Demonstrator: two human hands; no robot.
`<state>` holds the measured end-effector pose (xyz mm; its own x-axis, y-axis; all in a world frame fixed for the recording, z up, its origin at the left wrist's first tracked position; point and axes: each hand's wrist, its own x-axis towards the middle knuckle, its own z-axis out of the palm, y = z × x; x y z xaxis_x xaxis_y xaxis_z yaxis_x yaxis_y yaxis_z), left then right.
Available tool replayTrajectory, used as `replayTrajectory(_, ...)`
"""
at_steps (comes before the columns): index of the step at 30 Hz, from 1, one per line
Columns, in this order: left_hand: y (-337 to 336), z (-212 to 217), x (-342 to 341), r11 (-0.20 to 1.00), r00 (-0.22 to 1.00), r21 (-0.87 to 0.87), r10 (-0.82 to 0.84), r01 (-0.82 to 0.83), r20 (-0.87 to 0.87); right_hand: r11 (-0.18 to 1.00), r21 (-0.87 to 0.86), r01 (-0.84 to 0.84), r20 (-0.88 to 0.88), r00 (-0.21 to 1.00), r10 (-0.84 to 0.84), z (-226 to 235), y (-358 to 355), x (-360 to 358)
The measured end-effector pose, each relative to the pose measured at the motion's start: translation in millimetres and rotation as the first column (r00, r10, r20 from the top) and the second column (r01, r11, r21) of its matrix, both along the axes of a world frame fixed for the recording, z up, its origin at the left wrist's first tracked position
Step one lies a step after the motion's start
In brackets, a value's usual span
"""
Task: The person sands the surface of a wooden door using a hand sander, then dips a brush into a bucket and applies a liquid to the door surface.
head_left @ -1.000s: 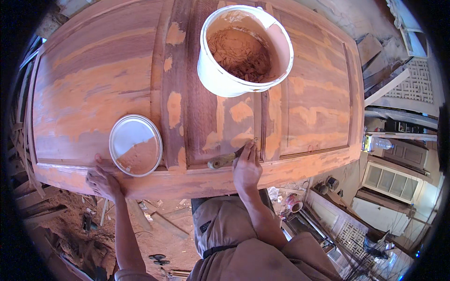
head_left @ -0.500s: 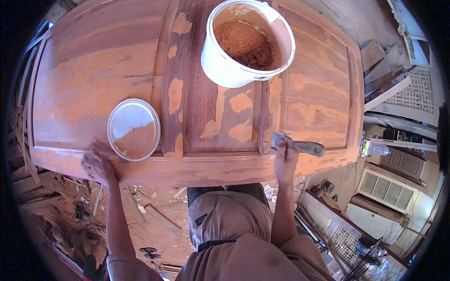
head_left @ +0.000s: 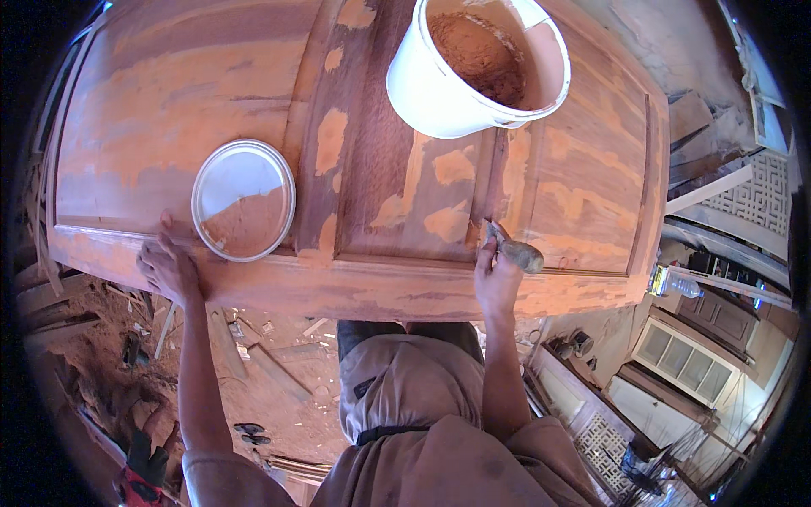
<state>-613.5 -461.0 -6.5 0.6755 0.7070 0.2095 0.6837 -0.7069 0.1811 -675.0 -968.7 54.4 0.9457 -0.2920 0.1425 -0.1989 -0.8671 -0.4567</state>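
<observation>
A brown wooden door panel (head_left: 389, 294) lies in front of me, patched with orange-brown filler. My left hand (head_left: 173, 270) rests on its near edge at the left, holding nothing, with fingers apart. Close beside that hand lies a round white lid (head_left: 245, 175), half covered in filler. My right hand (head_left: 500, 286) grips a putty knife (head_left: 522, 255), its blade down by the panel's moulding and its rounded grey handle pointing right. The blade is mostly hidden by my fingers. Farther back, a white bucket (head_left: 439, 95) holding orange-brown filler (head_left: 477, 52) stands on the panel.
Wood scraps (head_left: 279, 372) and shavings litter the floor below the near edge. A pair of sandals (head_left: 251, 433) sits at the lower left. To the right are a clear plastic bottle (head_left: 683, 286), a white-framed window piece (head_left: 688, 359) and leaning boards.
The putty knife has turned in my right hand, which has shifted slightly left; its handle now looks foreshortened. My left hand stays on the edge. The whole view has shifted a little.
</observation>
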Motion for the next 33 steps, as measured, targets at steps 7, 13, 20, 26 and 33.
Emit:
replayTrajectory(7,2.4,-2.7,-0.5,1.000,1.000,-0.001,0.021,-0.021,-0.005,0.994,0.046,0.103,-0.066,0.993,-0.100,3.8,12.9,-0.4)
replayTrajectory(13,4.1,-4.6,0.1,1.000,1.000,0.017,0.011,-0.010,-0.026,0.990,0.078,0.121,-0.182,0.978,-0.105,13.1,26.7,2.1)
replayTrajectory(20,1.3,-0.9,-0.2,0.999,0.999,0.014,0.030,-0.029,-0.019,0.899,0.399,0.180,-0.114,0.983,-0.147,-8.7,9.6,-6.6)
replayTrajectory(26,-3.3,1.6,5.0,1.000,1.000,0.006,0.015,-0.015,-0.009,0.234,0.955,0.184,-0.088,0.925,-0.368,-2.4,-36.7,-12.0)
replayTrajectory(33,1.5,-2.4,1.6,1.000,1.000,-0.013,-0.002,0.001,-0.024,0.865,0.472,0.172,-0.038,0.984,-0.175,3.5,-21.5,-23.4)
